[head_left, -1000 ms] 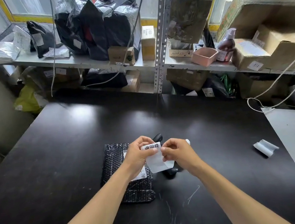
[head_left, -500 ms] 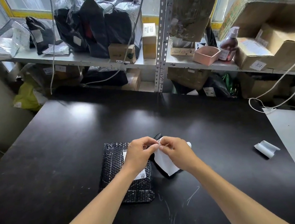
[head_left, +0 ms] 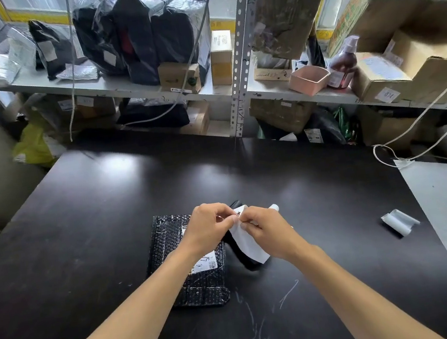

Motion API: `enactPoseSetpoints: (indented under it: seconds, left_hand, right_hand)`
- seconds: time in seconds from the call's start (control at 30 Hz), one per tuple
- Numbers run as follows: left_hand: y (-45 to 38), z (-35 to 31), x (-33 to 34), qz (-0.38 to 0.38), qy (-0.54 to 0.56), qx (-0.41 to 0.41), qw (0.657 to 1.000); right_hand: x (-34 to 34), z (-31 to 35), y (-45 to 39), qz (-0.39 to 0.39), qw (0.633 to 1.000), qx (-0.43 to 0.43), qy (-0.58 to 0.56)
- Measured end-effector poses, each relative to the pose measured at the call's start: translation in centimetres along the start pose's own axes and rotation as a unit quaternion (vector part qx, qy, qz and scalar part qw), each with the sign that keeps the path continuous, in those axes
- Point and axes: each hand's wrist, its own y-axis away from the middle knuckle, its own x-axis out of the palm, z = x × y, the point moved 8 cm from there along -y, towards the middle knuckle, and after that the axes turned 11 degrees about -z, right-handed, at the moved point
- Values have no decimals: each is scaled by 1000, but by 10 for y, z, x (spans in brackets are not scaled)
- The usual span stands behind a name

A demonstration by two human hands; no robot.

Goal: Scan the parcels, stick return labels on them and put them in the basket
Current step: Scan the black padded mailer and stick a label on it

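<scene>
- Peeling looks to be the step in hand: the left hand point(head_left: 210, 230) and the right hand point(head_left: 269, 234) meet fingertip to fingertip just above the table point(head_left: 96, 230), both pinching the top edge of a white return label point(head_left: 249, 247).
- The left hand's thumb and forefinger nip a small printed corner, while the right hand holds the larger white sheet that hangs down below it; I judge the sticker is being parted from its backing, though the join is too small to see clearly.
- The parcel point(head_left: 170, 248), a black bubble-wrap mailer, lies flat on the table under the left wrist, with its own printed shipping label point(head_left: 208, 262) facing up.
- A dark object, possibly the scanner point(head_left: 243, 255), lies just right of the parcel and is mostly hidden behind the sheet; whether the parcel has been scanned cannot be told from this view.
- Nothing shows a return label on this parcel yet, so sticking is left to do, and then the drop into the basket, which is not in view.
- A small white scrap point(head_left: 399, 220), perhaps a spent backing strip, lies well apart near the table's right edge.
- Shelves point(head_left: 118, 86) behind hold many more bags and boxes.
</scene>
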Motion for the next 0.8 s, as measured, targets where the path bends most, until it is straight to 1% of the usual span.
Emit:
enactPoseSetpoints:
  seconds: [0.1,0.23,0.33,0.4,0.47,0.5,0.57,0.6,0.63,0.67,0.7,0.73,0.77,0.8]
  left_hand:
    - [0,1,-2,-8,-18,-16,1000]
    - [2,26,-16,-71,-12,-103,992]
    - [5,45,-25,-100,38,-174,979]
    - [5,53,-31,-128,95,-210,965]
    - [6,58,-34,-146,145,-236,950]
    - [7,57,-35,-150,150,-236,948]
    - [7,50,-36,-154,110,-203,961]
    - [8,44,-35,-155,71,-174,970]
    - [11,35,-34,-156,30,-139,977]
    - [13,25,-30,-155,-7,-99,983]
    - [17,14,-26,-151,-36,-49,987]
    - [21,4,-20,-143,-61,5,988]
    - [27,-5,-15,-133,-86,61,985]
    - [33,-9,-12,-124,-105,105,981]
  right_hand:
    - [0,-13,3,-12,998,62,-10]
    - [-7,-36,16,-34,989,145,-16]
    - [-13,-51,25,-49,977,203,-29]
    - [-15,-63,29,-58,969,239,-18]
    - [-14,-72,30,-65,964,258,6]
    - [-14,-73,30,-74,963,258,21]
    - [-14,-63,26,-99,965,240,40]
    - [-11,-55,22,-99,966,239,17]
    - [-4,-46,19,-88,962,255,-49]
    - [6,-36,15,-66,947,280,-143]
    - [15,-25,13,-41,923,309,-225]
    - [22,-16,11,-23,903,327,-279]
    - [28,-11,8,-9,898,327,-294]
    - [32,-8,5,-1,904,316,-289]
